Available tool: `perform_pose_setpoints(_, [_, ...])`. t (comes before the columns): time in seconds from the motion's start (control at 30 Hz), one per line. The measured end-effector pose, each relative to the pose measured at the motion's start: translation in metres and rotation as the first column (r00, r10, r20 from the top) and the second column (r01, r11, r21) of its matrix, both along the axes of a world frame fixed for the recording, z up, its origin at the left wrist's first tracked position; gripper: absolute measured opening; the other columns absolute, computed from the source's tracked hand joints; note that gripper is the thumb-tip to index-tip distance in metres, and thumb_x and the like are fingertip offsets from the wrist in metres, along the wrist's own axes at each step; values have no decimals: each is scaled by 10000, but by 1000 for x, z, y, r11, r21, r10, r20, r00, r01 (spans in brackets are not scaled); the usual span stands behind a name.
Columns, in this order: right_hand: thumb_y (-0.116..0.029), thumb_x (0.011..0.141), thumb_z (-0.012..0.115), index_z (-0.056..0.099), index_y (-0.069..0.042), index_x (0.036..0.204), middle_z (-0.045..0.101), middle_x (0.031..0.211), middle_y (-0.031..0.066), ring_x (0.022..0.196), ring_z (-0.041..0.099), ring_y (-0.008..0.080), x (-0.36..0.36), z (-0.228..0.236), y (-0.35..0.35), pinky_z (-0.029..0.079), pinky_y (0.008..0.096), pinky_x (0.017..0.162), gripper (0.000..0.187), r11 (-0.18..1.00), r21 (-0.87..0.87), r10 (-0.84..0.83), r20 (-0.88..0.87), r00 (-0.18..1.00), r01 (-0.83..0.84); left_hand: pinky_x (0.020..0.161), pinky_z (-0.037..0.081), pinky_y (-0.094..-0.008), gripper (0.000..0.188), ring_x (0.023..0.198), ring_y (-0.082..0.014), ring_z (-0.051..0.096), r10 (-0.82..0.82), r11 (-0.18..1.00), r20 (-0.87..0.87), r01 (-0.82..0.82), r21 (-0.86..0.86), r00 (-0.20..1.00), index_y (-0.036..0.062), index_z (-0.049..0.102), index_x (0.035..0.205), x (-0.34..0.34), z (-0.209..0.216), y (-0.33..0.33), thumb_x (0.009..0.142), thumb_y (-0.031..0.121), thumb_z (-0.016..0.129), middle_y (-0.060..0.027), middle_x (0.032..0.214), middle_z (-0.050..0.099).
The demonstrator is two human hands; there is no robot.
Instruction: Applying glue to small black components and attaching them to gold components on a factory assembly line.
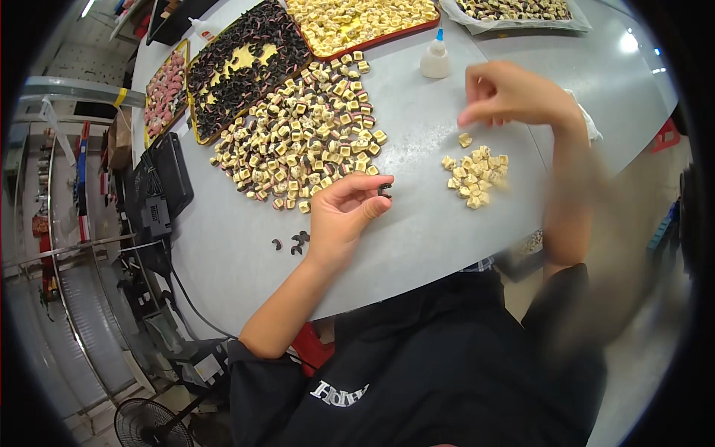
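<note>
Pinched between the thumb and forefinger of my left hand [344, 212] is a small black curved piece [383, 191]. My right hand [518, 95] hangs over the table, fingers curled into a pinch; what they hold, if anything, cannot be made out. Just below its fingertips lies a single cream-coloured cube-like piece [465, 139]. Nearer to me is a small pile of similar cream pieces [477, 176]. Left of my left wrist lie several loose black curved pieces [298, 242]. Beyond my left hand spreads a large heap of cream pieces with dark and pink parts [305, 138].
At the back stand a tray of black curved pieces [195, 112], a tray of cream pieces [372, 46], a tray of pink pieces [165, 104] and a white-lined tray [514, 26]. A blue-tipped squeeze bottle [435, 61] stands left of my right hand. Black devices [175, 175] edge the grey table [424, 238].
</note>
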State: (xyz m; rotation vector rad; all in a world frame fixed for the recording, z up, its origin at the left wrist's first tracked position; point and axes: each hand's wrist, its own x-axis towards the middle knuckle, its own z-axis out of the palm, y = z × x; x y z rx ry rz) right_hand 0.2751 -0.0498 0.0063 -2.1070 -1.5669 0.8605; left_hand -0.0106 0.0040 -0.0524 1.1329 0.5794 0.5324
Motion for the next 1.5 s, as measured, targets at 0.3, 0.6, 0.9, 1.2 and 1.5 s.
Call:
perform_pose_setpoints(0.3, [-122,792,669,569,13,784,614,735,51,696,588,107,-19,6,1,473,221,620,168,950,-7,312,-33,950,-312,698,411,-200,265,748,-61,488,9,999,-1,-9,31,1000,0,654,996,2,3,-2,742,20,723,11,818,542])
perform_pose_setpoints(0.6, [0,813,608,593,23,941,588,1013,83,867,594,130,-81,-16,14,505,254,791,131,905,418,395,-755,524,-79,656,440,-211,313,728,-92,510,228,814,171,-284,507,959,1,650,982,0,7,-5,687,-58,735,-35,831,535])
perform_pose_setpoints(0.9, [-10,771,671,597,12,933,627,934,82,872,608,127,-93,-16,13,500,262,797,180,986,164,146,-915,377,14,615,450,-214,323,696,-98,518,310,692,240,-392,606,920,22,657,968,-1,8,-2,672,-78,735,-39,855,531])
perform_pose_setpoints(1.2, [-12,753,692,566,-24,894,653,865,62,828,615,104,-97,-22,13,484,231,759,190,991,127,137,-922,363,-50,587,488,-200,321,690,-105,520,257,705,250,-358,612,934,23,670,947,-1,7,-3,659,-109,724,-57,851,526])
perform_pose_setpoints(1.5, [-25,740,711,547,-31,925,663,853,58,782,615,92,-97,-23,12,465,211,740,248,986,136,161,-917,365,-92,586,506,-196,358,687,-101,507,256,682,207,-328,654,944,38,683,965,-1,7,-1,642,-109,732,-46,840,510])
